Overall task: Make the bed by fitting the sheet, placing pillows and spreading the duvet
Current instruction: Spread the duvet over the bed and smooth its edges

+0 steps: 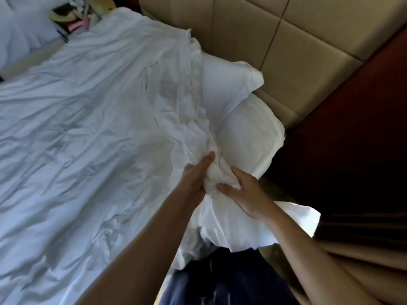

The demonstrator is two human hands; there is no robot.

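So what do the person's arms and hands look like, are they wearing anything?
The left arm and right arm are bare, no sleeves showing. The left hand and right hand wear no gloves, and no ring, watch or bracelet shows. Below, dark blue clothing shows between the arms.

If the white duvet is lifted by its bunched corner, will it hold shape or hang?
Probably floppy: the duvet is creased all over and bunches where the left hand and right hand grip it. Likely heavy to drag, since most of it lies spread wide.
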